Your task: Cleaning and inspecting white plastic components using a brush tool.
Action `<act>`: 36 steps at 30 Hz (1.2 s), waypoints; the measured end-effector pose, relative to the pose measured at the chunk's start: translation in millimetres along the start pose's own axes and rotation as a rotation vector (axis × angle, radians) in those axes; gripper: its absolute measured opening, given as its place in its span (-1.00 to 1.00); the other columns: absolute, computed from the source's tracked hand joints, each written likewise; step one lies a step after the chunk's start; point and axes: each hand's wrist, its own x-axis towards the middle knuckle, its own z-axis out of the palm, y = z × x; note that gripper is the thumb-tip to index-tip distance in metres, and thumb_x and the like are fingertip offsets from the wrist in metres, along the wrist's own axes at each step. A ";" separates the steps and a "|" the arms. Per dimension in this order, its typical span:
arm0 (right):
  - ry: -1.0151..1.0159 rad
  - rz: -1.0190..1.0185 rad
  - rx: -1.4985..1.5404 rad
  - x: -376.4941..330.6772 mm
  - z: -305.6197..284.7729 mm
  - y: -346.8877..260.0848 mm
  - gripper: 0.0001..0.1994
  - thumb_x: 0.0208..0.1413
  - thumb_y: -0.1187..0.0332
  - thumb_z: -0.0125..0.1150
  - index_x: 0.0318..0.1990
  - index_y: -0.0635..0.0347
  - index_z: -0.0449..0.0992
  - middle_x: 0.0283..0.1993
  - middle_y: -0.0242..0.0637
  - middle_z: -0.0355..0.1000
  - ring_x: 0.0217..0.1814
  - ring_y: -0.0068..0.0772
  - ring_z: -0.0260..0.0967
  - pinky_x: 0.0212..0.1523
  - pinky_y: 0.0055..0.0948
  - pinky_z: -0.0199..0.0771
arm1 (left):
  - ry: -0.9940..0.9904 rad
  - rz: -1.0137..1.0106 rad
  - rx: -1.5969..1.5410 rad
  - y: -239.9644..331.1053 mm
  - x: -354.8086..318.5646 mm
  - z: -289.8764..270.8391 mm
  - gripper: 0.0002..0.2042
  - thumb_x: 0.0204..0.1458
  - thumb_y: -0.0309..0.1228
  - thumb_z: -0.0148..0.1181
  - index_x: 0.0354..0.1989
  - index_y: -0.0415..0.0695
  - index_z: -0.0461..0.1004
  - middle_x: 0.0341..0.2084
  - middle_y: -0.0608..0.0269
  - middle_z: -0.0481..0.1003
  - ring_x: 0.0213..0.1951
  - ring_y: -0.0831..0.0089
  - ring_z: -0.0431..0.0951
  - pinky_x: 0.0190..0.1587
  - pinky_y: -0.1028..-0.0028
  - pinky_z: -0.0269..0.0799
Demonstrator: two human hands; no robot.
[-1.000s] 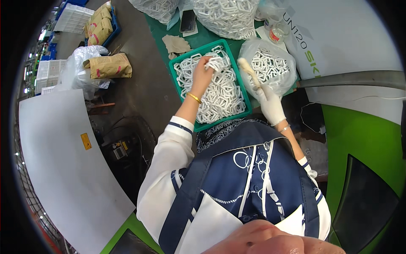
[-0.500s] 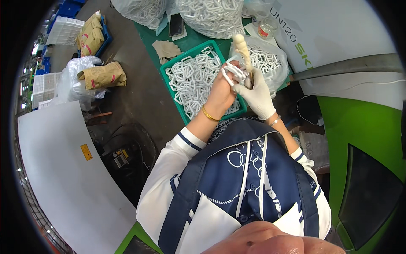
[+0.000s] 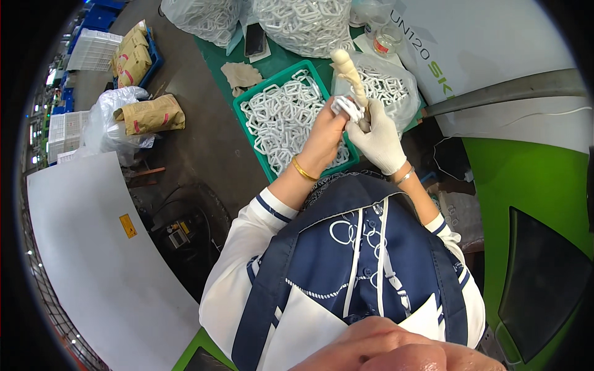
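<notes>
My bare left hand (image 3: 323, 135) is closed on a small bunch of white plastic links (image 3: 348, 107), pinched at the fingertips. Beside it my gloved right hand (image 3: 378, 141) grips a cream-coloured tool with a knobbed handle (image 3: 348, 73), which points up and away from me. Its working end is hidden among the fingers and links. Both hands meet over the right edge of a green crate (image 3: 252, 137), which is full of loose white links (image 3: 278, 120). Just behind my right hand lies an open clear bag (image 3: 405, 93) with more white links inside.
Two large clear bags of links (image 3: 303, 21) (image 3: 207, 18) stand at the far side of the green table. Near them are a dark phone (image 3: 254, 40), a beige cloth (image 3: 241, 75) and a clear jar (image 3: 385, 42). A grey bar (image 3: 507, 91) juts in from the right.
The links in my left hand have drawn into a tighter bunch; one stuck out to the left before. Both hands stay close together, and the tool has barely shifted.
</notes>
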 end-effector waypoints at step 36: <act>0.215 0.106 0.048 -9.7 -12.5 -16.2 -0.75 0.08 0.41 0.32 -0.13 0.27 0.42 -0.48 -0.51 0.24 -0.45 -0.71 0.15 -0.39 -0.60 0.31 | -0.231 -0.234 -0.556 -13.4 15.4 -2.9 -0.75 0.26 -0.44 0.10 0.07 -0.19 0.42 -0.08 0.19 0.53 -0.08 0.30 0.55 0.04 0.33 0.52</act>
